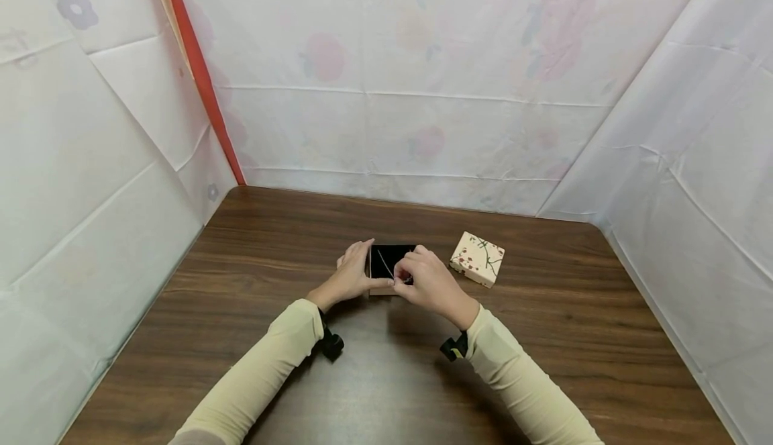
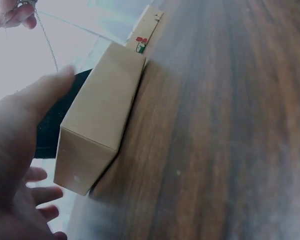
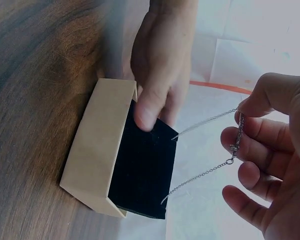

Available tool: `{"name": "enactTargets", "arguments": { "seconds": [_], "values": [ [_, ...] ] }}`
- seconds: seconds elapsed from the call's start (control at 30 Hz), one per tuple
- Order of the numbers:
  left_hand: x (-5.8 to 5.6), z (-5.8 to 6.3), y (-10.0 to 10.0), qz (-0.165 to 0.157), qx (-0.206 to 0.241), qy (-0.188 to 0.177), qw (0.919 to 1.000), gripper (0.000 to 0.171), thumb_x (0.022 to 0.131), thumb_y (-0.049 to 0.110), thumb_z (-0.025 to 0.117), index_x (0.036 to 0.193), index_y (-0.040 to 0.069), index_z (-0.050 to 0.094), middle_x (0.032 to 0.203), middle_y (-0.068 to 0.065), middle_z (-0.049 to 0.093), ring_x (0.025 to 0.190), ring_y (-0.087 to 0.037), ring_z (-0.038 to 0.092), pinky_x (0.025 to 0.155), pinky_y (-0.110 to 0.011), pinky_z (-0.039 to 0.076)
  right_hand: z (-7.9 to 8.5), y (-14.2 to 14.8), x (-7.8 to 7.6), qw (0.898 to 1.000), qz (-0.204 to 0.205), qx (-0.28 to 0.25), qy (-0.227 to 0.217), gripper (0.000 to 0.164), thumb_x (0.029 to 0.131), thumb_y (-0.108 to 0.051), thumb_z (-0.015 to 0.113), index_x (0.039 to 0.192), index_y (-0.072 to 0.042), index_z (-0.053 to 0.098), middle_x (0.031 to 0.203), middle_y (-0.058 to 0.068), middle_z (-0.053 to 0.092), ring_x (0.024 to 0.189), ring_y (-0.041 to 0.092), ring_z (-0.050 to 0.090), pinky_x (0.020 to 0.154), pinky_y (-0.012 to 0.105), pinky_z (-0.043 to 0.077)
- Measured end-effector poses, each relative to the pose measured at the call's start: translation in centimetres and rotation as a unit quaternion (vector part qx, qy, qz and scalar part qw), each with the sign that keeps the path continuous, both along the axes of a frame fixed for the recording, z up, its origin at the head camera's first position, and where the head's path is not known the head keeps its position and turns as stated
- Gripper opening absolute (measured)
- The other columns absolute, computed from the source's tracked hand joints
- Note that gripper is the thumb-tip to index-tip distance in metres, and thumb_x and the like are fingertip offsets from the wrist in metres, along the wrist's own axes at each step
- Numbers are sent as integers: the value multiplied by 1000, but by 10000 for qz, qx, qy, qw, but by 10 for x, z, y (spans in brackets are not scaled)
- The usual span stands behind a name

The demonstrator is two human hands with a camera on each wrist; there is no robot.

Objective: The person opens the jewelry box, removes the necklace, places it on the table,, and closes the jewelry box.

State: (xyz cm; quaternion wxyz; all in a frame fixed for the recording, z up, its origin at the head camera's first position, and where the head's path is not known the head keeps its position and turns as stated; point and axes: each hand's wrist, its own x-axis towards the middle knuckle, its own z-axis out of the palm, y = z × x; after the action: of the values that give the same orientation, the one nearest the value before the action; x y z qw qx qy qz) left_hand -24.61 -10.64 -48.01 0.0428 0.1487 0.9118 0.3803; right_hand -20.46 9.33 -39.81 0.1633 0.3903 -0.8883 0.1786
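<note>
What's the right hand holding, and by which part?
The right hand pinches the silver chain by the stretch that stands clear of the black pad.

"What's the surface?"

"A desk (image 1: 580, 324) in dark brown, streaked wood grain, its far corners rounded, with a pale sheen nearer the front."

"And on it?"

"A tan box (image 2: 102, 97) with a black inside, roughly midway between the left and right edges, its long side about parallel to the far edge."

"Anything else?"

"A cream box (image 1: 477, 258) with red blossoms and dark branches, just beside it toward the far right corner, set askew."
</note>
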Motion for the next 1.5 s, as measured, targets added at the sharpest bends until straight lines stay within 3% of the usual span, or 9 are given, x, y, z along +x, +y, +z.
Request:
{"name": "enactTargets", "arguments": {
  "seconds": [0.2,0.4,0.7,1.0,1.13,1.27,1.43,1.5],
  "values": [
    [-1,-1,0,635,389,648,9951,65,84,39,76,132,1,53,145,-18,45,141,-39,30,110,-60,29,-1,-1,0,10000,-23,83,45,11,78,-10,71,72,-16,65,68,-7,60,70,10,44,64,22,36],
    [0,-3,3,805,672,729,9918,52,85,33,75,118,-6,63,137,-17,53,137,-38,35,109,-54,35,-1,-1,2,9999,-47,149,-35,11,77,-11,72,72,-17,64,67,-8,59,69,10,44,63,21,34],
    [1,0,6,1125,789,639,9885,41,85,33,75,110,2,67,122,-16,64,122,-34,49,99,-49,43,-1,0,5,9997,14,198,-166,11,76,-9,71,69,-16,66,66,-8,60,68,10,44,63,22,36],
    [0,0,6,1198,993,395,9870,46,86,30,75,120,0,65,110,-15,66,106,-32,60,89,-45,51,4,3,10,9979,8,594,-238,8,76,-15,78,81,-11,74,74,-4,66,69,12,46,65,25,38],
    [0,0,5,1161,1006,333,9876,46,87,30,74,121,0,64,112,-15,65,106,-31,62,90,-45,51,6,6,12,9966,59,814,-53,16,74,-6,77,90,-9,76,80,0,69,70,15,49,66,27,40],
    [-1,-1,5,1160,1036,267,9875,46,88,30,73,122,0,63,113,-15,65,107,-31,62,91,-45,51,6,8,12,9959,6,876,240,20,74,3,72,89,-9,77,81,1,70,69,16,49,63,26,37],
    [-2,-2,5,1164,1081,263,9869,44,87,29,74,120,1,64,113,-15,67,106,-30,63,91,-45,51,6,11,13,9951,-141,766,603,15,75,1,73,80,-13,77,75,-2,69,65,14,44,59,23,30],
    [-3,-3,5,1182,1083,286,9867,43,87,29,74,119,1,65,112,-14,68,104,-29,65,90,-43,52,6,11,14,9948,-167,690,725,13,76,-2,75,78,-14,77,75,-3,69,67,14,46,62,25,35]
  ]
}}
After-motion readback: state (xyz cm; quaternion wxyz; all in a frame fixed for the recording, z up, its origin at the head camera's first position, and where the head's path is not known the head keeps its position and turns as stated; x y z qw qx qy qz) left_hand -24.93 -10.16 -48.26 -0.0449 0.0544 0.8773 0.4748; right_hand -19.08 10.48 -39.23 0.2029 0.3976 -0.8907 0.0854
